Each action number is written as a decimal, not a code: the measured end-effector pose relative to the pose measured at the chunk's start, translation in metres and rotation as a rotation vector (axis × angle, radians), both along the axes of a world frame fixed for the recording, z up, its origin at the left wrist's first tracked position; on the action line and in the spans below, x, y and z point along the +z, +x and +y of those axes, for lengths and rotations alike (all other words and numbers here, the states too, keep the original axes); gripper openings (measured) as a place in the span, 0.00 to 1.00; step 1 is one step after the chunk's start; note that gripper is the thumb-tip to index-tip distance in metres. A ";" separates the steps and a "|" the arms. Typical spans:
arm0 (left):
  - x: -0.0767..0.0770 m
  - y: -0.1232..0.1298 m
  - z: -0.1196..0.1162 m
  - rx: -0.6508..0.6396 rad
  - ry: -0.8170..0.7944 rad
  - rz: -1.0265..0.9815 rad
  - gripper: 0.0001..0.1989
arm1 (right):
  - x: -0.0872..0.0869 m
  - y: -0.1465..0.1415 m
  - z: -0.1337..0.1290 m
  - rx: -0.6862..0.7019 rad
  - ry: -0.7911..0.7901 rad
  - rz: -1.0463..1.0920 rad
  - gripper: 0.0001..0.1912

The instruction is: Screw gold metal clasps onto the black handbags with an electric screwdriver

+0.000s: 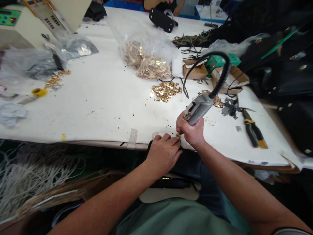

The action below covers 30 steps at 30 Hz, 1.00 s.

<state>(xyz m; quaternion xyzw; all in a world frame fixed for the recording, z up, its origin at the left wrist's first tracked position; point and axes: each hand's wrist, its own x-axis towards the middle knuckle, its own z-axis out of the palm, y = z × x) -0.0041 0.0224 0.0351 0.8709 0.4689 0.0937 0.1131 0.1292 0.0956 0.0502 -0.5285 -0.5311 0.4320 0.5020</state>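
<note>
left hand (162, 154) — fingers (168, 139) pinching | right hand (191, 132) — clenched (hands nearly touching)

- Ahead of me: long desk (97, 107) with white covering, taped along its near edge.
- Upper left: beige machine (22, 27) with green control panel.
- Right: piled black bags (288, 75).
- Lower left, below the desk: loose white cords (31, 173).

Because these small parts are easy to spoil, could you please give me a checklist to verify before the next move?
Right hand on grey power screwdriver: ok, wrapped around its body.
Left hand on small gold fitting: ok, pinched.
Fitting against black bag: cannot tell, the hands hide the contact.
Screwdriver tip on fitting: cannot tell, the tip is hidden.
Black cord: ok, arcs up clear of both hands.
</note>
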 end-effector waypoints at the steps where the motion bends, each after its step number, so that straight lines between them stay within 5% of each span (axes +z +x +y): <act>1: 0.000 0.000 0.000 -0.002 0.001 0.002 0.12 | 0.000 0.000 0.000 -0.003 -0.005 0.002 0.14; 12: 0.001 0.003 -0.005 -0.003 0.046 0.047 0.11 | 0.006 0.017 0.011 -0.032 0.070 0.277 0.22; 19: -0.003 0.001 -0.006 -0.019 0.102 0.008 0.09 | 0.042 0.102 0.019 -0.290 0.301 0.363 0.20; 24: -0.009 0.001 -0.004 -0.012 0.150 -0.045 0.09 | 0.022 0.154 0.029 -0.499 0.320 0.286 0.21; 30: -0.012 0.002 -0.004 -0.007 0.154 -0.059 0.10 | -0.004 0.156 0.045 -0.583 0.289 0.217 0.22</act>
